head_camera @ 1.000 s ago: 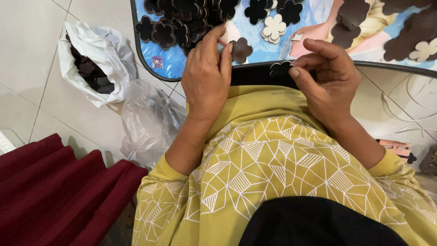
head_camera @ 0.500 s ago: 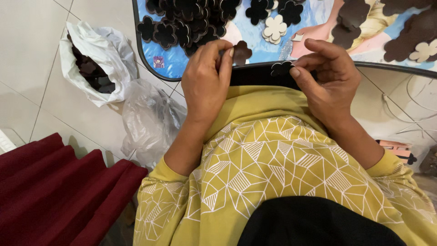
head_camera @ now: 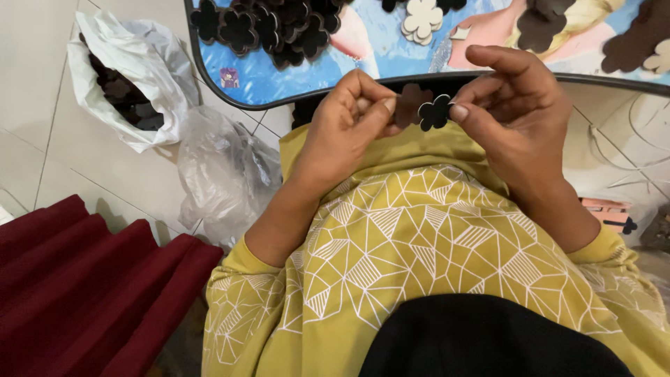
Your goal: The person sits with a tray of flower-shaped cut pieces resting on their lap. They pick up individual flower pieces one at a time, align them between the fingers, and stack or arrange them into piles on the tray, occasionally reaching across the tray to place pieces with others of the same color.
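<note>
Black and flat, a small flower-shaped cutout (head_camera: 435, 112) sits pinched between the thumb and forefinger of the right hand (head_camera: 520, 115), held just over the near rim of the table, above the lap. At its nine o'clock, touching or nearly so, a brown flower-shaped cutout (head_camera: 412, 105) is nipped in the narrowed fingertips of the left hand (head_camera: 349, 119). Both hands are closed tight on their pieces, and the two flowers overlap at the edges, so I cannot tell whether they are stuck together or merely side by side.

My worry is the grip: the pieces are thin and held only by their petals, and a slip would likely drop one into the folds of the yellow patterned garment (head_camera: 419, 237) or down to the tiled floor (head_camera: 42, 105), where it could be hard to find. Pulling at a bad angle could also bend or tear a petal.

Up at twelve o'clock lies the blue picture-printed table top (head_camera: 279, 84), with a heap of dark flower cutouts (head_camera: 272, 28) and a cream flower cutout (head_camera: 422, 19) on it. At ten o'clock a white plastic bag (head_camera: 139, 77) gapes with more dark pieces; a clear plastic bag (head_camera: 223, 174) slumps nearer, and a dark red ribbed cloth (head_camera: 77, 279) fills eight o'clock.
</note>
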Tool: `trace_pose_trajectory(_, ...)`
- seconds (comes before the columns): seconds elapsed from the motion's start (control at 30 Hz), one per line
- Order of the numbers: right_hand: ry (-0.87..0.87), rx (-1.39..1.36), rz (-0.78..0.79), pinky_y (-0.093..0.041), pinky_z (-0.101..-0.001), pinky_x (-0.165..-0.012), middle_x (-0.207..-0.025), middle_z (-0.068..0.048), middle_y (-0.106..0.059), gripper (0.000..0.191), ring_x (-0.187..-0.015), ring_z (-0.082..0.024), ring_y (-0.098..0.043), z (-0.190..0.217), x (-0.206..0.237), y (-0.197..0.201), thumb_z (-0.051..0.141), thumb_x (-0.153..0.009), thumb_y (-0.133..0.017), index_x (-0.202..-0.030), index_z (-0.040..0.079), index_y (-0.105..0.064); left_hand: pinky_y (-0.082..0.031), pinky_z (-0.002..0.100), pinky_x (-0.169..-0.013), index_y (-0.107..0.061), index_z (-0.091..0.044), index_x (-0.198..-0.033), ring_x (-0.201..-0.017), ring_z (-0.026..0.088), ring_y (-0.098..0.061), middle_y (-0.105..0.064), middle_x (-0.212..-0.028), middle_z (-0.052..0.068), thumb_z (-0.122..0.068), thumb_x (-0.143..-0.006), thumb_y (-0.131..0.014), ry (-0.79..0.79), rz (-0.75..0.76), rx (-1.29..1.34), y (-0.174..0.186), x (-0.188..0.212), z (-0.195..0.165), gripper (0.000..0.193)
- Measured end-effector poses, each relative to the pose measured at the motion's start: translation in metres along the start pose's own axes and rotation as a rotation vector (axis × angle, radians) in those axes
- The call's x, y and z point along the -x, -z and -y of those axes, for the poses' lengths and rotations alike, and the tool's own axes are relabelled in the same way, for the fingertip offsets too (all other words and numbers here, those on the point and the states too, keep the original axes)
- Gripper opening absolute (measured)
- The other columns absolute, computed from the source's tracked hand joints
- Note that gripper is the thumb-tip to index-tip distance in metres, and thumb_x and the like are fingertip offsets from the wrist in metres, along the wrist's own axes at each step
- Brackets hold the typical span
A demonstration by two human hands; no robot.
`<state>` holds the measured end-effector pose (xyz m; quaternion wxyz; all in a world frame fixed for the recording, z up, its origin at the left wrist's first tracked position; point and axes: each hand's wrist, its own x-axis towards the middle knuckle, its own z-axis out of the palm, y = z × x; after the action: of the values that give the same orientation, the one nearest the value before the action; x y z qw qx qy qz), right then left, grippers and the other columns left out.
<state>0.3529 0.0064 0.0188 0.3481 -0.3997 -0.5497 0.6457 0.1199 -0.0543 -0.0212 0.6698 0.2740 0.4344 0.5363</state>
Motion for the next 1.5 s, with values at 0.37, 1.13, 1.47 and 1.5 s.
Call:
trace_pose_trajectory(0.37,-0.085,0.075,0.042,-0.038,-0.0137,-0.066,-0.099,-0.005,-0.069,0.049,-0.075,0.001,-0.051,0.013,-0.003,-0.01,-0.012,-0.101,-0.072,-0.145,-0.004,-0.053,-0.06,0.024,-0.083,-0.056,0.0,-0.112,-0.093,0.007,-0.067,-0.067,-0.107,0.006,-0.003,-0.107,-0.059,0.104,0.089,0.003,0.001,-0.001,0.003,0.006)
trace_pose_trajectory(1.13,-0.042,0.155,0.034,-0.037,-0.0144,-0.067,-0.097,-0.003,-0.068,0.048,-0.074,0.001,-0.049,0.003,-0.006,-0.011,-0.01,-0.102,-0.074,-0.145,-0.003,-0.054,-0.059,0.023,-0.087,-0.053,0.0,-0.131,-0.101,0.01,-0.07,-0.073,-0.11,0.01,0.001,-0.097,-0.075,0.075,0.059,-0.007,-0.018,0.006,-0.014,0.04)
trace_pose_trajectory(1.47,-0.035,0.149,0.054,-0.036,-0.014,-0.064,-0.097,-0.003,-0.069,0.047,-0.072,0.002,-0.048,0.0,-0.009,-0.009,-0.01,-0.102,-0.074,-0.144,-0.003,-0.054,-0.061,0.023,-0.08,-0.055,0.0,-0.129,-0.09,0.008,-0.07,-0.074,-0.099,0.007,-0.001,-0.097,-0.075,0.084,0.007,-0.041,-0.014,-0.001,-0.007,0.038)
trace_pose_trajectory(1.5,-0.038,0.151,0.053,-0.035,-0.014,-0.064,-0.097,-0.003,-0.069,0.047,-0.071,0.002,-0.047,0.0,-0.009,-0.009,-0.01,-0.102,-0.074,-0.144,-0.003,-0.054,-0.06,0.023,-0.079,-0.055,0.0,-0.129,-0.089,0.008,-0.07,-0.074,-0.099,0.007,-0.001,-0.097,-0.075,0.087,0.007,-0.043,-0.013,-0.001,-0.006,0.037)
